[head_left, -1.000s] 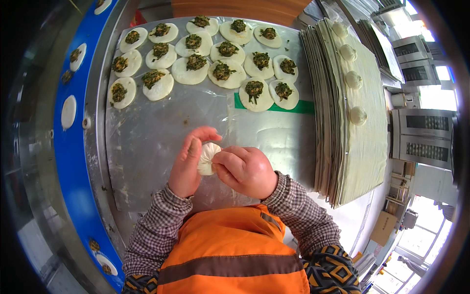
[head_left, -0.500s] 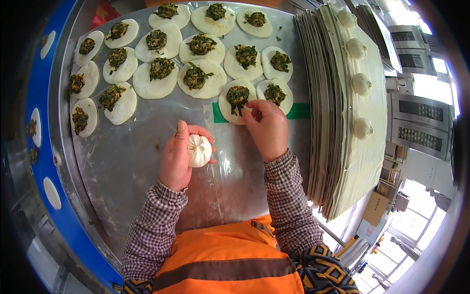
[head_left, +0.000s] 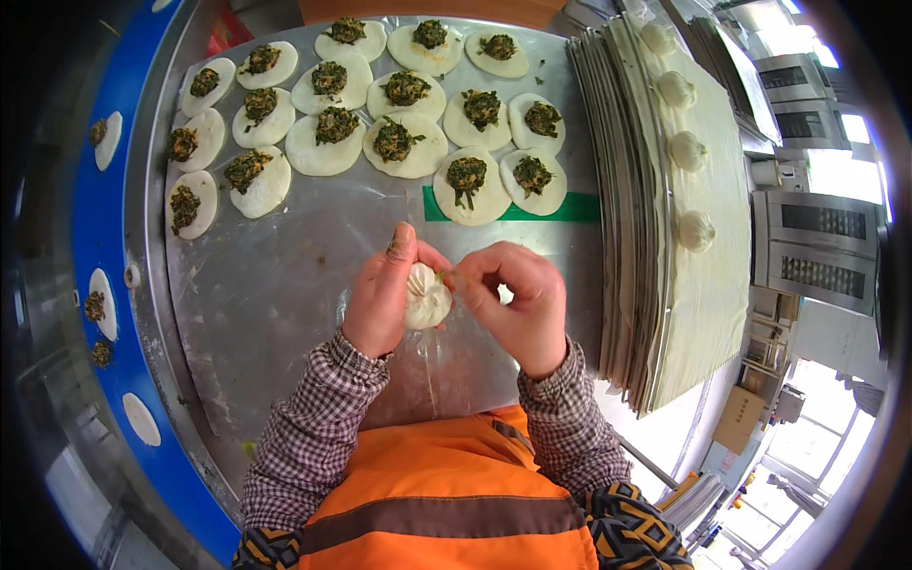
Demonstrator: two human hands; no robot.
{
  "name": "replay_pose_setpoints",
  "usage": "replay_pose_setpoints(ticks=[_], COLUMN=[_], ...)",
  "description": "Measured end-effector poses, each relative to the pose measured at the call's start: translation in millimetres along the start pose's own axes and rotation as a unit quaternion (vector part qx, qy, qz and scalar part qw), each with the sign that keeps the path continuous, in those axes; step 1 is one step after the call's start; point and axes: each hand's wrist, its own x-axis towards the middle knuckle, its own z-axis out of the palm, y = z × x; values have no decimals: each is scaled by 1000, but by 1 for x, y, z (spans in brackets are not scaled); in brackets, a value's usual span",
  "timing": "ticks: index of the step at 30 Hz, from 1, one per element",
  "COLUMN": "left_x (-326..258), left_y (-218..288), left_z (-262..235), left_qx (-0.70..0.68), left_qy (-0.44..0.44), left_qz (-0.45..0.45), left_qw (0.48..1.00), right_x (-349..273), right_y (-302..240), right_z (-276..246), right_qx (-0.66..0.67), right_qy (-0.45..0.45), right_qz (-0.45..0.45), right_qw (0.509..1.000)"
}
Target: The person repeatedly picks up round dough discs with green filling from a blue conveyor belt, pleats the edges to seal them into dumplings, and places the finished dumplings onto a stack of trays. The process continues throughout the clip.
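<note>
A pleated, closed stuffed bun (head_left: 427, 302) rests in my left hand (head_left: 385, 299), whose fingers curl round its far side with the thumb upright. My right hand (head_left: 521, 299) is pinched at the bun's right side, thumb and forefinger together. A tiny greenish speck shows by those fingertips, too small to make out. Beyond my hands, several flat dough rounds (head_left: 472, 211) lie on the metal table (head_left: 275, 313), each topped with a heap of chopped green filling (head_left: 466, 174). The nearest heap has a few strands trailing toward me.
To the right stands a stack of cloth-covered boards (head_left: 655, 313) with several finished buns (head_left: 696, 231) in a row on top. A blue belt (head_left: 100, 228) along the left carries more dough rounds. Green tape (head_left: 575, 207) crosses the table under the nearest rounds.
My right hand has left the filling on the nearest dough round and come down and left to the bun. My left hand has shifted slightly right with the bun.
</note>
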Motion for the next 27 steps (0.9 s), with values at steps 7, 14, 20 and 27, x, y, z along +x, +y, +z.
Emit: replay_pose_setpoints(ticks=[7,14,20,27], left_x=[-48,-85,-106,-93], left_y=[4,-3,-9,-26], left_z=[15,15,19,93], left_qx=[10,34,-47,-68], left_qy=[-16,-3,-16,-148], left_qz=[71,126,115,94], left_qw=[997,991,992,982], right_x=[-34,-64,-102,-132], right_y=[-49,-61,-70,-68], right_z=[2,15,14,-25], right_qx=[-168,-202,-90,-183], right_qy=[-59,-63,7,23], right_qz=[-214,-310,-177,-145], right_qw=[960,927,980,972])
